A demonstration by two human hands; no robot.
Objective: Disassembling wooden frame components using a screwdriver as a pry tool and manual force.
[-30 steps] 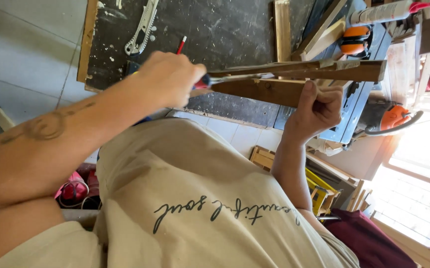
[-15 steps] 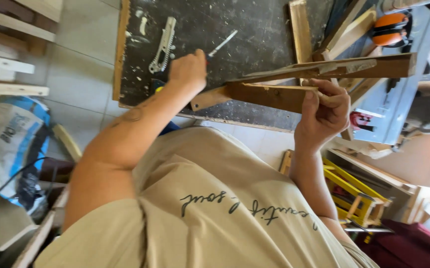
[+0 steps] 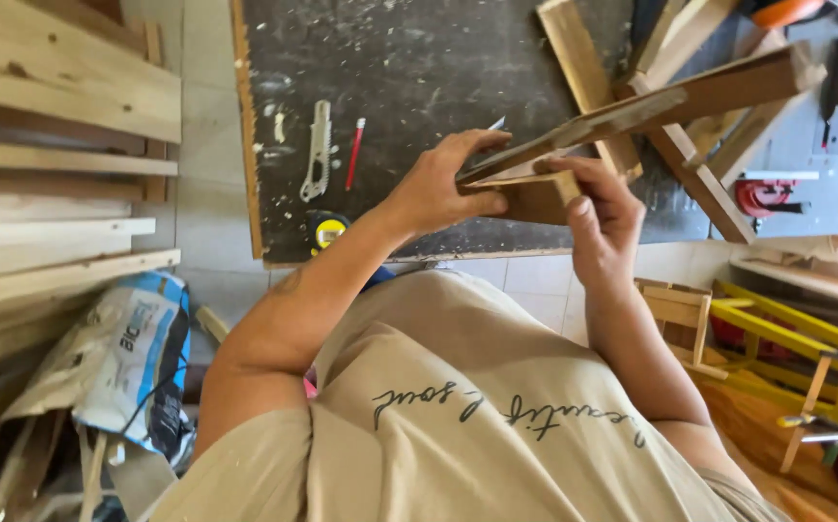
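Rough bare-wood frame (image 3: 632, 111), dusty matt bench (image 3: 419, 68)

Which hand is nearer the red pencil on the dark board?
Left. The left hand grips the wooden piece just right of the red pencil. The right hand holds the same piece from the far side, further from the pencil.

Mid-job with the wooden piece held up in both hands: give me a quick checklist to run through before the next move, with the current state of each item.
1. Left hand gripping the wooden piece: ok, fingers wrapped over its near end.
2. Right hand supporting it: ok, fingers on the end block.
3. Thin tool tip at the left hand: cannot tell what it is.
4. Utility knife lying on the dark board: ok, apart from both hands.
5. Red pencil beside the knife: ok.
6. Tape measure at the board's near edge: ok.
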